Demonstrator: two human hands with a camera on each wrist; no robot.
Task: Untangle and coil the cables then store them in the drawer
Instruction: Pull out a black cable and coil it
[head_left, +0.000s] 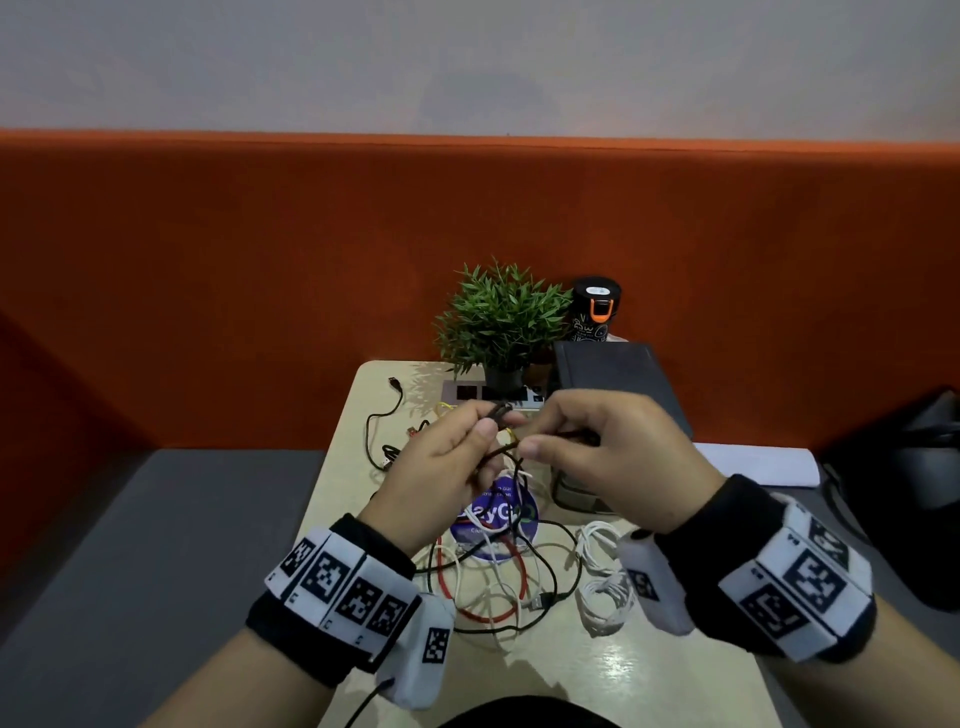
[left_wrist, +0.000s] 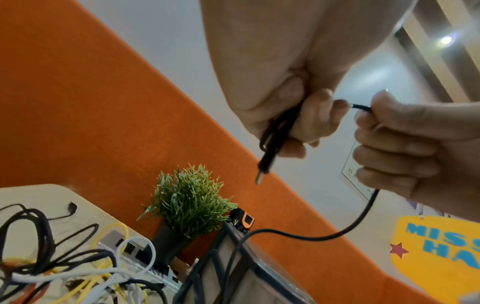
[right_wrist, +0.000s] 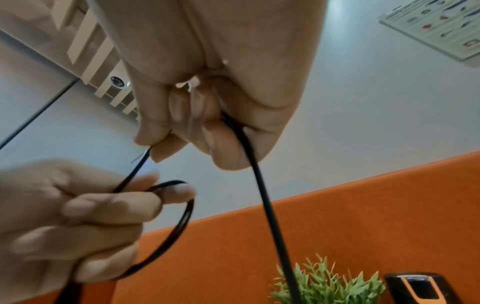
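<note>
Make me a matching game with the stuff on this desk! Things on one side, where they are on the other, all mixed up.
Things:
1. black cable
2. red cable
3. green plant
4. white cable bundle

Places:
A. looped flat on the table, near the person
B. standing at the back of the table
C. held up in both hands
D. on the table, under the right wrist

Pairs: 1-C, 2-A, 3-B, 4-D

Thin black cable (right_wrist: 262, 197) held up off the worktop, partly looped, plug end dangling; red, white, yellow, black cables (head_left: 493, 587) lie tangled below.
</note>
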